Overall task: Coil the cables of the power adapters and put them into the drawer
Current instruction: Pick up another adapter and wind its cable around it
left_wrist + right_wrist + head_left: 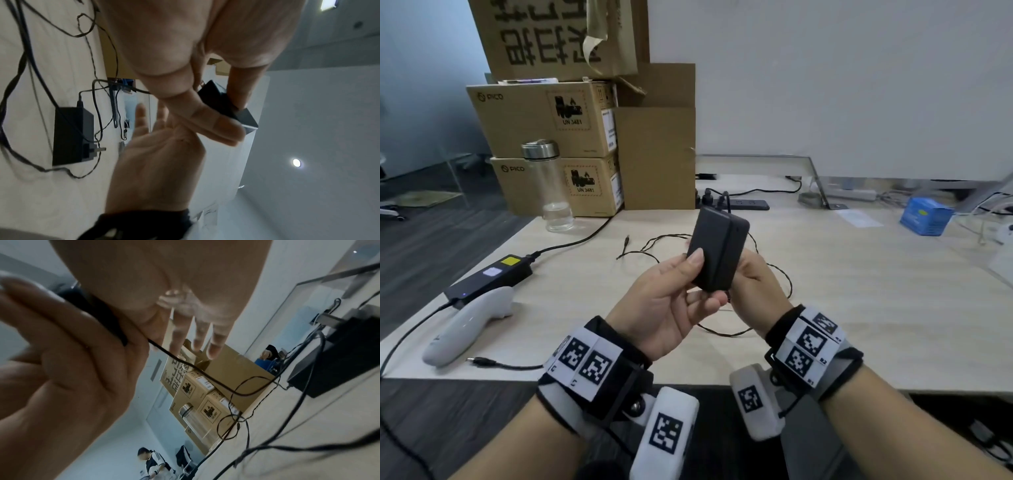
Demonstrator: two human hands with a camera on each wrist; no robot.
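We see a small black power adapter [717, 251], a matte rectangular block with rounded corners, held up in the air above the counter [859, 291]. Its thin dark twisted cable [779, 270] trails down from under the adapter and lies in loose, uncoiled loops on the counter beneath and beyond it. Left of the adapter a longer black power brick [489, 279] with a yellow sticker lies flat, with a white handheld controller [467, 325] just beside it on the near side. Further left and behind stand a clear bottle [549, 186] with a metal cap and stacked cardboard boxes [544, 120]. Directly behind the adapter a black power strip [739, 204] lies with plugs in it, and far to its right sits a blue box [926, 216]. In the left wrist view another black adapter [71, 136] lies on the counter among cables. Our left hand [671, 305] grips the adapter, thumb pressed on its near face and fingers [709, 303] curled under its lower end. Our right hand [755, 281] holds it from the right side; in the right wrist view three of that hand's fingers [213, 337] stretch out straight, with the cable running out between the two palms.
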